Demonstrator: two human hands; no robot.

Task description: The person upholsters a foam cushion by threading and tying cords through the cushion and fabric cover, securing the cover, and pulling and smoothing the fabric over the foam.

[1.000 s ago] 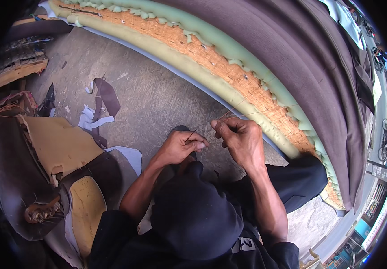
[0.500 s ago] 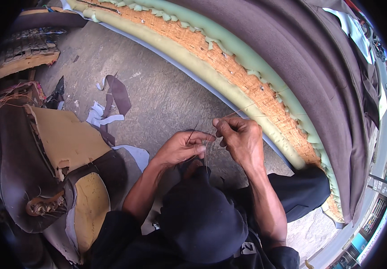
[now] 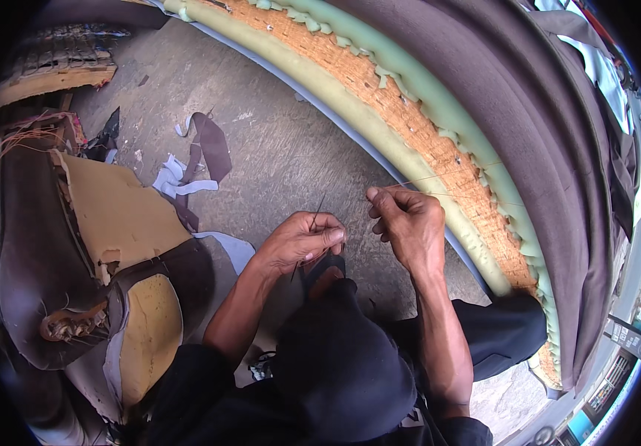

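Note:
My left hand [image 3: 302,241] is closed, thumb against fingers, with a long thin dark needle [image 3: 320,209] sticking out above and below it. Fine loops, apparently thread, show under its fingers. To the right of it, my right hand [image 3: 413,223] pinches an orange thread [image 3: 439,195] between thumb and forefinger. Strands stretch from this hand to the edge of a large upholstered piece. That piece has a bare wood-like strip [image 3: 410,111], a pale green foam edge [image 3: 428,111], a yellowish padded roll [image 3: 320,93] and purple-brown fabric [image 3: 499,111].
Fabric scraps [image 3: 209,152] lie on the grey concrete floor [image 3: 276,149]. At left stands a dark upholstered part with a tan panel [image 3: 116,208], a bundle of orange thread [image 3: 34,137] on top. My dark-clothed knee [image 3: 502,331] rests near the upholstered piece's lower end.
My hands have moved apart; the right has shifted slightly right and up with the thread. More of the needle shows at my left hand. The view has shifted a little.

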